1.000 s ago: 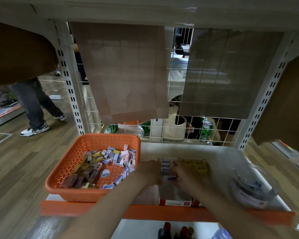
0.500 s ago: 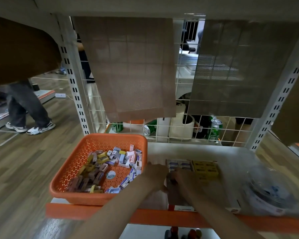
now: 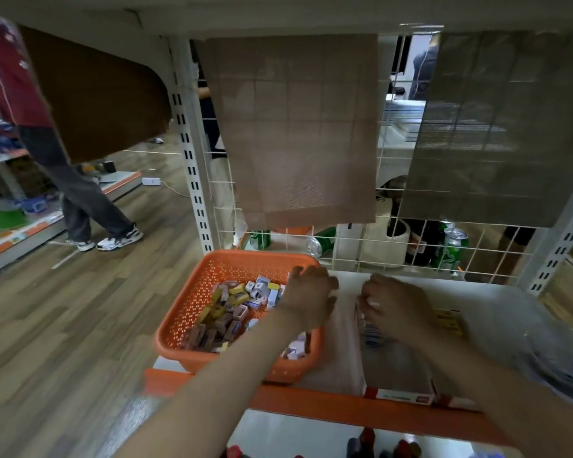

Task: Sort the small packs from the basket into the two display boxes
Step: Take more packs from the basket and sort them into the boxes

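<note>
Basket [image 3: 192, 312] under left hand [image 3: 311, 294], fingers loosely spread; right hand [image 3: 397, 304] over display box [image 3: 394, 368], fingers curled, hold unclear.

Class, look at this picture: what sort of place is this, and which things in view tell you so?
Likely a shop, or a mock one: a slotted shelf post, a wire grid back with drink cans behind, and a basket of small packs on an orange-edged shelf.
</note>
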